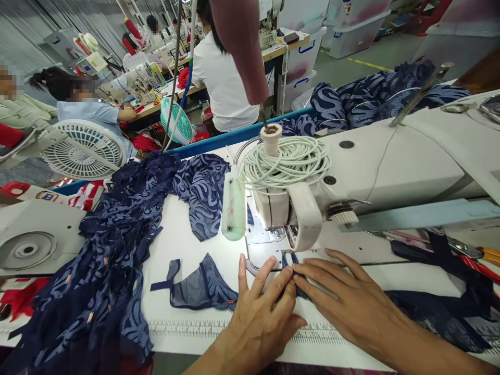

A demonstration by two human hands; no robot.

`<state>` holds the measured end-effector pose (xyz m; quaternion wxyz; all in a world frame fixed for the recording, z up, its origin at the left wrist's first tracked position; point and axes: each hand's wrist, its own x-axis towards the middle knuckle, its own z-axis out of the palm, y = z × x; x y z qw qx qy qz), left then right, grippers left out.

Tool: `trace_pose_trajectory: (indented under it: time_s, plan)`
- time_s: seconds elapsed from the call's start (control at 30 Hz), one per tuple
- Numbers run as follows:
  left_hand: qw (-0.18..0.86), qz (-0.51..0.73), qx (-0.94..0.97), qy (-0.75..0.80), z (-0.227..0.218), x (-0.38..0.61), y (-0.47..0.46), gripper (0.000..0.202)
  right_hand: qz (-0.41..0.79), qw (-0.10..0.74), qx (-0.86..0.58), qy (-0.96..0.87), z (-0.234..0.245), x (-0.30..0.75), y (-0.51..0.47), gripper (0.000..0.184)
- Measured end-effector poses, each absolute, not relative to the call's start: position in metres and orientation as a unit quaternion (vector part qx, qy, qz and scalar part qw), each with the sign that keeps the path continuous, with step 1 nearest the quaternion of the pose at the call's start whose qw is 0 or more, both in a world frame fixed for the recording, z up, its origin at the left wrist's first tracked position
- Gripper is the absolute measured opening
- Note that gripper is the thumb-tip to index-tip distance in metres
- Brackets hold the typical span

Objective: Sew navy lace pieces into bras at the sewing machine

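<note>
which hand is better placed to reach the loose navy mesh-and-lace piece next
Likely the left hand: the mesh-and-lace piece lies just beside it. The right hand is farther off, beyond the left, on navy fabric at the sewing machine.

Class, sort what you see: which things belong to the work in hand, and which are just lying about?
In use, it seems:
- left hand and right hand
- navy fabric at their fingertips
- sewing machine

Apparently just nearby:
- white fan
- turquoise fan
- plastic boxes
</note>
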<state>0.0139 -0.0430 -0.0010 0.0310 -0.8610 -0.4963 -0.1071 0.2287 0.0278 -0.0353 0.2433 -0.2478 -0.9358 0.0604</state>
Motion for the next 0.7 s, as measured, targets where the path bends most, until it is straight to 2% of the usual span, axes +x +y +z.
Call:
trace_pose_trajectory:
  time_s: [0.7]
  plan:
    - [0.021,-0.127,-0.857,-0.498,-0.0017,0.014,-0.0427,0.038,0.07,0.255,-0.248,-0.932,-0.033,0.2278,0.0289,0.031]
